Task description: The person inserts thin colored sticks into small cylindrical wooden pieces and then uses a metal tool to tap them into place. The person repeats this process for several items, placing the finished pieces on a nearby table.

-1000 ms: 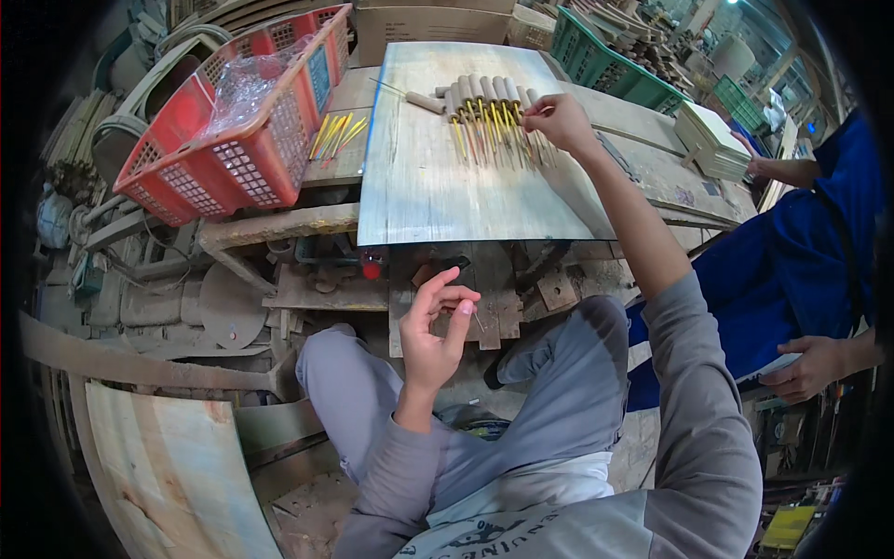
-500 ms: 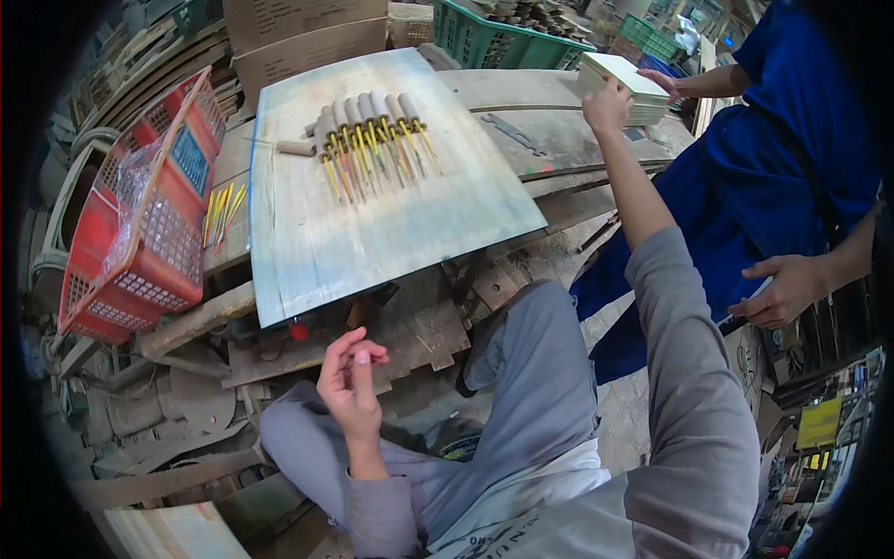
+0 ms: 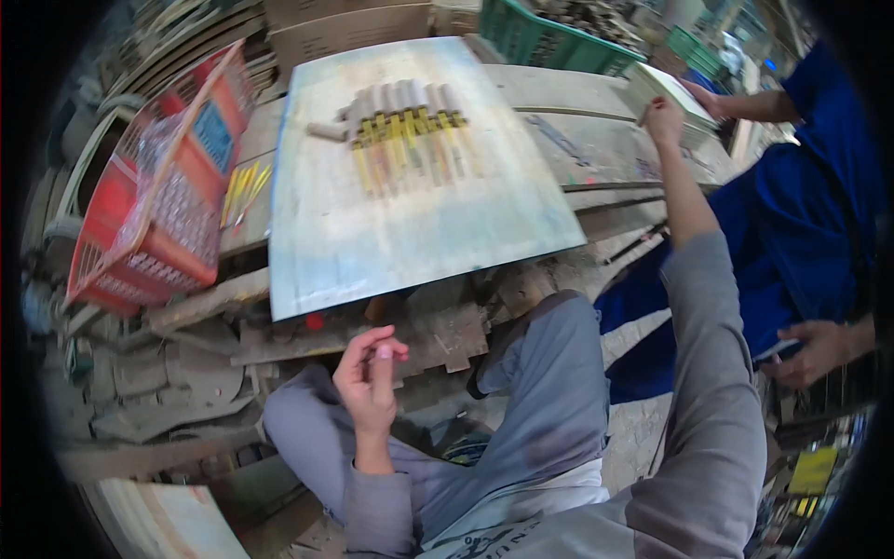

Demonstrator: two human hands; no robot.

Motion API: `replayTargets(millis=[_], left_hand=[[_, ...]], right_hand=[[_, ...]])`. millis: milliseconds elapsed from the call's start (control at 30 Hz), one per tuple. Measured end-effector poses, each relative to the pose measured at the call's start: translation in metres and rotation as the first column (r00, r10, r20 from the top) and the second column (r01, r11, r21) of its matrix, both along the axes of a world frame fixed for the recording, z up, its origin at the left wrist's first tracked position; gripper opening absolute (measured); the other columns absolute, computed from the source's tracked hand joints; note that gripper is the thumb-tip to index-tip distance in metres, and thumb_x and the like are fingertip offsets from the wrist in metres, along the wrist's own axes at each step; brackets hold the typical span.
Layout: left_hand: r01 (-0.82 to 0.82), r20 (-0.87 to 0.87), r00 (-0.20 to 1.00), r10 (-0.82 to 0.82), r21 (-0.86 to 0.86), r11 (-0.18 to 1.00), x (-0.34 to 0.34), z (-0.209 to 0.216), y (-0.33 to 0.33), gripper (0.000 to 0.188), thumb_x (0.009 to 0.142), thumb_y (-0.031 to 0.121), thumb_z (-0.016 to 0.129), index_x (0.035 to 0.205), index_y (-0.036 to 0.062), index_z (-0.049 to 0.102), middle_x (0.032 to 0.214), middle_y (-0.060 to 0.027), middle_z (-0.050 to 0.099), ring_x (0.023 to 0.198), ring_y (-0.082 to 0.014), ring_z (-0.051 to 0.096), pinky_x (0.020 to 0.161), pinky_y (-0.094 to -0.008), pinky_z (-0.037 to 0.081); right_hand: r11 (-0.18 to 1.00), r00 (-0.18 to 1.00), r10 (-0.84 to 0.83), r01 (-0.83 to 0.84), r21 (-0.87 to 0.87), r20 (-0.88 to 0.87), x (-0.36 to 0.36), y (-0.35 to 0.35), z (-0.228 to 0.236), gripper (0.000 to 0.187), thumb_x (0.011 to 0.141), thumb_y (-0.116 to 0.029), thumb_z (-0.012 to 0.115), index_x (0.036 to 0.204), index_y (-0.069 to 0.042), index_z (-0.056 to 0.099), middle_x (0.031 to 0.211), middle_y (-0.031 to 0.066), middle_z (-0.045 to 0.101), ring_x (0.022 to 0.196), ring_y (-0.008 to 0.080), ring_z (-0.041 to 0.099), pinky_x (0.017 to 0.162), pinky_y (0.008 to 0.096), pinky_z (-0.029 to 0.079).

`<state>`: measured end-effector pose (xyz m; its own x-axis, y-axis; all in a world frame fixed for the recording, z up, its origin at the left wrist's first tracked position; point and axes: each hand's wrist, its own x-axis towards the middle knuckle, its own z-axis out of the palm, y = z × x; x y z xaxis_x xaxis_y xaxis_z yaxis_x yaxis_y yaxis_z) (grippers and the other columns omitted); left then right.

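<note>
My left hand [image 3: 370,377] is raised over my lap, its fingers loosely bent and the thumb apart, with nothing in it. My right arm reaches far right, where my right hand [image 3: 663,123] is closed at the near left edge of a stack of thin pale boards [image 3: 694,133]. What its fingertips grip there is blurred. Another person's hand [image 3: 705,99] touches the far side of the same stack. Left of it, on a large pale panel [image 3: 424,238], lies a row of chisel-like tools [image 3: 410,126] with light round handles and yellow shafts. One loose handle-like cylinder [image 3: 327,131] lies beside them.
A red plastic basket [image 3: 140,270] with clear wrap stands left, next to several yellow strips [image 3: 244,191]. A wrench [image 3: 557,140] lies on the wooden bench. Behind are a green crate [image 3: 559,42] and cardboard boxes [image 3: 349,37]. The person in blue [image 3: 773,224] stands at right.
The view has shifted, so the bench things sit farther right. My right hand remains at the stack with its fingers slightly lower along the edge. My left hand keeps its pose.
</note>
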<state>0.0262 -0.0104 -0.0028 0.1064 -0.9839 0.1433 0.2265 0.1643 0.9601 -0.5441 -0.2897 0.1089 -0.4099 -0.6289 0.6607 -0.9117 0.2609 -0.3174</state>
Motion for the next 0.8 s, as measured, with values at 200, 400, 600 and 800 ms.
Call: replayTargets(millis=[200,400,600,800], left_hand=[[0.028,-0.053,0.998,-0.032,-0.07,0.997,0.012,0.0,0.006,0.017,0.091,0.004,0.055,0.105,-0.0043,0.06,0.082,-0.0076,0.064,0.076,-0.0101,0.059,0.071,-0.0231,0.049],[0.216,-0.316,0.912,-0.263,-0.178,0.96,0.024,0.003,0.012,0.033,0.093,0.018,0.055,0.117,-0.0051,0.053,0.106,-0.0132,0.06,0.093,-0.0174,0.06,0.082,-0.0298,0.049],[0.361,-0.556,0.731,-0.395,-0.176,0.916,0.022,0.013,0.015,0.066,0.095,0.047,0.043,0.137,-0.0019,0.03,0.109,-0.0139,0.057,0.084,-0.0184,0.057,0.073,-0.0305,0.048],[0.327,-0.596,0.705,-0.384,-0.208,0.922,0.062,0.003,0.014,0.062,0.095,0.061,0.022,0.081,0.0058,0.046,0.059,-0.0007,0.032,0.052,-0.0117,0.031,0.046,-0.0259,0.028]], right_hand=[[0.742,0.685,0.669,-0.594,-0.311,0.286,0.135,0.045,0.058,0.022,0.083,-0.022,0.071,0.093,-0.003,0.068,0.081,0.0057,0.07,0.072,0.0101,0.064,0.064,0.0245,0.05],[0.149,0.174,0.863,-0.985,0.089,0.474,0.348,0.172,0.08,0.014,0.08,-0.007,0.071,0.09,0.001,0.065,0.082,0.005,0.068,0.075,0.0114,0.064,0.067,0.0255,0.052],[-0.404,-0.262,0.845,-0.884,0.236,0.467,0.451,0.207,0.041,0.014,0.075,-0.008,0.071,0.086,-0.002,0.064,0.076,0.0099,0.065,0.07,0.0249,0.064,0.064,0.0331,0.049],[-0.399,-0.176,0.809,-0.865,0.306,0.56,0.521,0.165,0.035,0.013,0.081,-0.006,0.058,0.09,0.0,0.064,0.083,0.0142,0.067,0.078,0.028,0.065,0.071,0.0346,0.05]])
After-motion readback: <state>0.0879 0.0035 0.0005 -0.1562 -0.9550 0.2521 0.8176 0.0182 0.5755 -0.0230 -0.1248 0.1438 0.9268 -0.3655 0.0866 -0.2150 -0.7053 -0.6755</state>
